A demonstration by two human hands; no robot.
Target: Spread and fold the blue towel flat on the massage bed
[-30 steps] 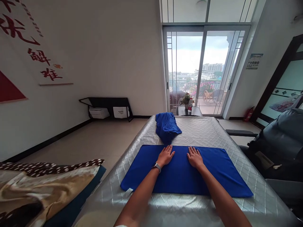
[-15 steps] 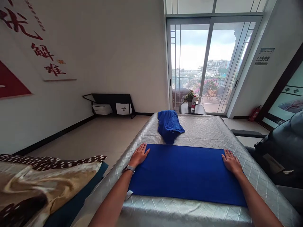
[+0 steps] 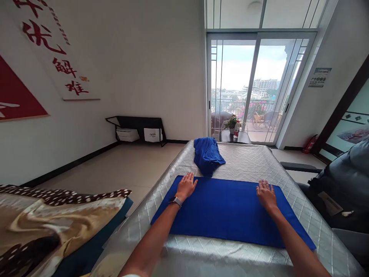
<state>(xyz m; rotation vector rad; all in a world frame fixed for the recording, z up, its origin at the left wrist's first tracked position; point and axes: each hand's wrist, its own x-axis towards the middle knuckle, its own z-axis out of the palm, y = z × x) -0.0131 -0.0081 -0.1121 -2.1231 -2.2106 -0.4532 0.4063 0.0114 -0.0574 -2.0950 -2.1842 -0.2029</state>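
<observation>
Blue towel (image 3: 230,209): spread flat on silver quilted table (image 3: 259,161). Left hand (image 3: 186,186) and right hand (image 3: 266,195): palms open, pressing its far edge, drawn inward from the ends since half a second ago, smoothing apparently continuing. Crumpled blue cloth (image 3: 208,156): just beyond

Silver quilted bed (image 3: 248,163) w/ flat blue towel (image 3: 227,209) & crumpled blue towel (image 3: 208,156) on it.

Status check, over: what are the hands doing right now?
Left hand and right hand flat, open, on the spread blue towel. Towel lies smooth on the silver bed. Bundled blue cloth sits just beyond.
</observation>
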